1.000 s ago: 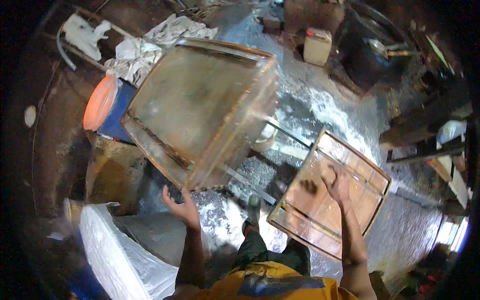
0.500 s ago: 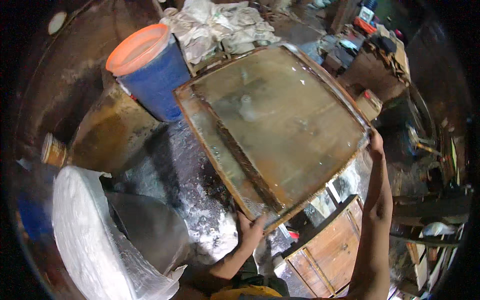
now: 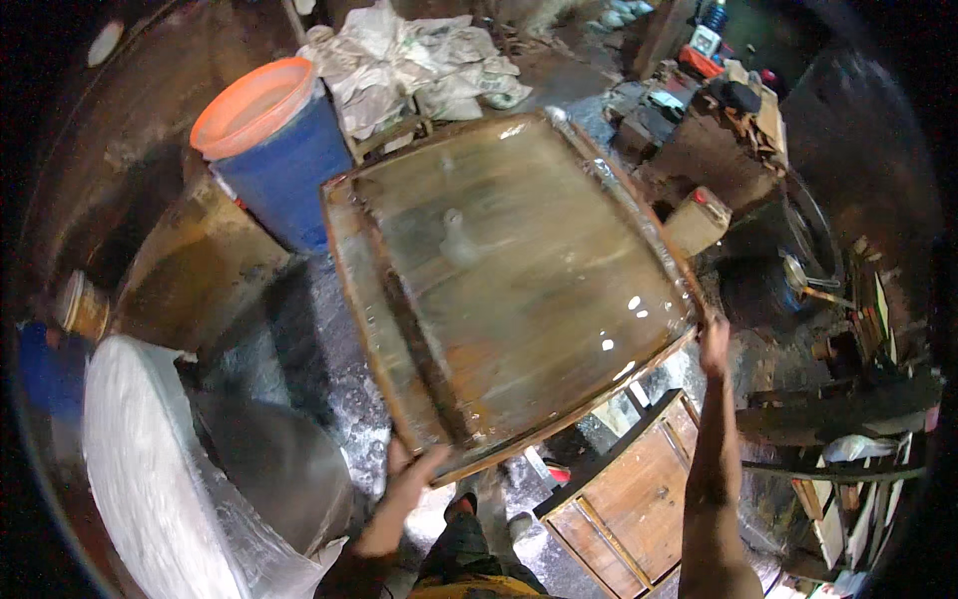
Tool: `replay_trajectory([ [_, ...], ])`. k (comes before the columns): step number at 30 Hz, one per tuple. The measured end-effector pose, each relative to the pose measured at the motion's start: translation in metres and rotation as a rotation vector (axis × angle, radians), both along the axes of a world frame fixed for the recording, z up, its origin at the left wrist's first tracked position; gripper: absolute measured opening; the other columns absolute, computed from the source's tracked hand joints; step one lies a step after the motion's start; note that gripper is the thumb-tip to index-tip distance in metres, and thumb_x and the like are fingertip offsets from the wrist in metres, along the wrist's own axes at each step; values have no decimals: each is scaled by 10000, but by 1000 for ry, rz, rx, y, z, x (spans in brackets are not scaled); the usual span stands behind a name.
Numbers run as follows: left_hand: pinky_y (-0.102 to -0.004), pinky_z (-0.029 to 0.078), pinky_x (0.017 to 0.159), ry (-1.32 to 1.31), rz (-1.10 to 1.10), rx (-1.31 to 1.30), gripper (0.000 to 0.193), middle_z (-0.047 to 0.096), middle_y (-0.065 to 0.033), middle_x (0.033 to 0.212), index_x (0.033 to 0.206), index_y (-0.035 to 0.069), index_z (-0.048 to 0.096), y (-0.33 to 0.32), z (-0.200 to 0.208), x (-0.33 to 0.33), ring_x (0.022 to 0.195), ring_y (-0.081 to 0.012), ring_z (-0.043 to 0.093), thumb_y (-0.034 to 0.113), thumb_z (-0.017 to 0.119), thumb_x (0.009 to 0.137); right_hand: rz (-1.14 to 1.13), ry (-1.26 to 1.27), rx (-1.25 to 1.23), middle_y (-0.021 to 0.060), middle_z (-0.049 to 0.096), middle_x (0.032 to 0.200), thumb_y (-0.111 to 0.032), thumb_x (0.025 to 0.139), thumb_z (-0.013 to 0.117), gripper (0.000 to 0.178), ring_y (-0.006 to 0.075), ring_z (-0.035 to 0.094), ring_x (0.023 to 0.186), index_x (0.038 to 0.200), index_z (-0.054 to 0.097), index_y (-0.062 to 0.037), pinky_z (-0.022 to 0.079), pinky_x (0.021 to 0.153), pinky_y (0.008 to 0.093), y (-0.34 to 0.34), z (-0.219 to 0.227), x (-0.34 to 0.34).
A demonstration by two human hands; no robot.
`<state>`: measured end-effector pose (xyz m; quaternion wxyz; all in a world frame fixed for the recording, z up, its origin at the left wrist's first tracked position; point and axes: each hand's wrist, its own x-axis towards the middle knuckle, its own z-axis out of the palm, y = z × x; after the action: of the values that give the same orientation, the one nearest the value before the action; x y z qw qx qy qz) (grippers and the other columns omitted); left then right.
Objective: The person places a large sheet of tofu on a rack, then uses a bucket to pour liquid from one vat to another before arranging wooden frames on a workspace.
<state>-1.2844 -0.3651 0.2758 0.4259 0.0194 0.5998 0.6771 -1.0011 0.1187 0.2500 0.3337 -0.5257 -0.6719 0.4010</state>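
Observation:
A large, shallow wooden tray with a raised rim is held up in front of me. Its murky, greenish-brown inside is wet and glossy with bright glints, and a dark strip runs along its left part. My left hand grips the near left corner, thumb on top and fingers out of sight beneath. At the near right corner, my right hand is closed around the rim. Below the tray, a second wooden panel, reddish brown with narrow strips, lies near my right forearm.
A blue barrel with an orange rim stands at the far left, beside piled whitish sacks. A large white-coated curved drum is at my near left. To the right are a pale jerrycan and stacked boards.
The wooden tray and both hands have shifted left and nearer to me, and its tilt has changed slightly. Both hands keep their hold. My feet now show below it.

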Motion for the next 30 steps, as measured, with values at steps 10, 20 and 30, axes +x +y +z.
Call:
replay_trajectory([
  [10, -341, 443, 918, -179, 263, 178, 491, 566, -58, 1172, 1308, 56, 467, -95, -79, -55, 1074, -204, 538, 344, 546, 918, -73, 228, -241, 42, 547, 951, -257, 915, 555, 250, 130, 496, 849, 1029, 547, -34, 409, 755, 286, -200, 40, 48],
  [20, -348, 440, 919, -176, 272, 249, 489, 578, -65, 1165, 1268, 51, 501, -51, -64, -80, 1064, -209, 544, 390, 527, 917, -6, 845, -758, 63, 598, 1098, -315, 863, 544, 392, 211, 556, 994, 1153, 560, -51, 441, 897, 354, -181, -21, 76],
  [30, -354, 436, 921, -171, 320, 297, 500, 589, -72, 1158, 1227, 45, 535, -94, -2, -104, 1054, -214, 550, 436, 507, 916, 21, 633, -601, 107, 592, 1070, -500, 889, 522, 532, 240, 589, 920, 1201, 507, -69, 482, 778, 411, -199, 137, 41],
])
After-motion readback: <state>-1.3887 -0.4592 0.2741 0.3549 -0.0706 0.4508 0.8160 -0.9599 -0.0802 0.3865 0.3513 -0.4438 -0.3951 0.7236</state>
